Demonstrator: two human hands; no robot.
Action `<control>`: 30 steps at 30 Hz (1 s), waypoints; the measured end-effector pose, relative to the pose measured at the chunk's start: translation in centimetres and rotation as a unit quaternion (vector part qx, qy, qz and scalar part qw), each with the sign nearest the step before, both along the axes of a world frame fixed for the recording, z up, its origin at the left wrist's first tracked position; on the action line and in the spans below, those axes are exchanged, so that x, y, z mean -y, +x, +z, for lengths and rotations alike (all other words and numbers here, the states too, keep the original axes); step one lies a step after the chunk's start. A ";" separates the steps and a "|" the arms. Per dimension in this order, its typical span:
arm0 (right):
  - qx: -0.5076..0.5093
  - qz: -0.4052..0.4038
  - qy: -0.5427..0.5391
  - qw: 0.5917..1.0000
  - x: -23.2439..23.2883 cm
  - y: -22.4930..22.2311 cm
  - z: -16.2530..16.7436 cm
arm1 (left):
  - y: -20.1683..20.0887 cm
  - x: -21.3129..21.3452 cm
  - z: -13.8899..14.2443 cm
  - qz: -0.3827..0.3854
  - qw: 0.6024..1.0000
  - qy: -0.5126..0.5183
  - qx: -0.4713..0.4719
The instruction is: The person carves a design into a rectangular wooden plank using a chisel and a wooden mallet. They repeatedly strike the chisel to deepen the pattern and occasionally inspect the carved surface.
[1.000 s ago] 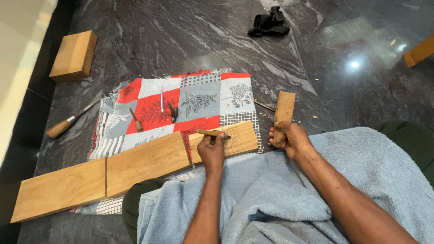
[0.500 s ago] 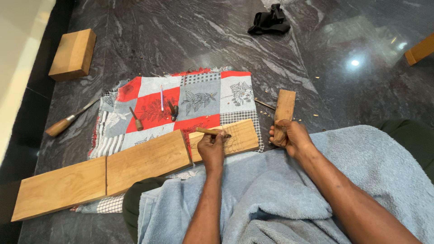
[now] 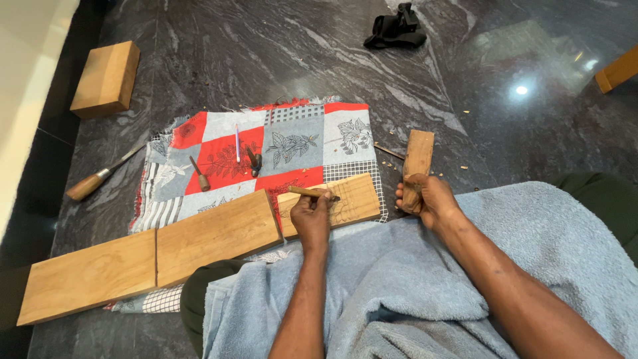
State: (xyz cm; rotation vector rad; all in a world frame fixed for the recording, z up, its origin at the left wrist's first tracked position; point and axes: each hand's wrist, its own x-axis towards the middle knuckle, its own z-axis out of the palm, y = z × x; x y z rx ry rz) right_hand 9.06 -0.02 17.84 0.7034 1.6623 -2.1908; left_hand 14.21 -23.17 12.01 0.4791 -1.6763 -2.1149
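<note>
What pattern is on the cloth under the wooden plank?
Red and grey patchwork cloth with leaf prints, head view.

Bright even indoor light, ceiling-lamp glare spot on polished dark floor upper right — sharp focus, slight wide-angle edge stretch, soft shadows

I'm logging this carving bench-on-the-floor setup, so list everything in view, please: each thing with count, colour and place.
Plank: one, light wood, long, across the cloth at lower left.
Cloth: one, red, grey and white patchwork, on the floor under the plank.
Small tools: about three, dark or wooden handles, on the cloth.
Large chisel: one, wooden handle, floor left of the cloth.
Block: one, light wood, floor upper left.
Black bundle: one, floor at top.
Wood piece: one, right edge.
Towel: one, pale blue, over the lap.
Chisel: one, wooden handle, on the plank's right end.
Mallet: one, wooden, right of the plank.
Left hand: holds the chisel.
Right hand: grips the mallet.
</note>
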 end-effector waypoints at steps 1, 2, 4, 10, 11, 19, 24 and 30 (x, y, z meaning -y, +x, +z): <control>-0.001 0.001 0.002 1.000 0.0 0.0 0.0 | 0.0 0.0 0.0 0.001 1.000 0.001 0.003; 0.000 0.001 0.003 1.000 0.0 0.0 -0.1 | 0.0 0.0 0.0 0.001 1.000 0.002 0.007; 0.001 0.000 0.004 1.000 -0.1 0.0 -0.4 | 0.0 0.0 0.1 0.003 1.000 -0.008 0.011; -0.002 -0.003 -0.006 1.000 -0.9 -1.0 -2.4 | -0.1 -0.1 0.2 0.004 1.000 -0.010 0.007; -0.006 0.003 0.006 1.000 -0.9 -1.0 -2.6 | -0.1 -0.2 0.2 0.003 1.000 -0.011 0.003; -0.476 0.100 0.441 0.755 1.6 2.0 6.6 | 0.6 -0.8 1.0 0.013 0.999 -0.047 0.021; -0.618 0.147 0.435 0.638 4.9 0.0 15.6 | 1.0 -0.9 1.9 0.016 0.997 -0.082 0.005; -0.604 0.297 0.528 0.518 8.3 -0.3 16.9 | 1.0 -1.1 2.2 0.020 0.996 -0.078 0.037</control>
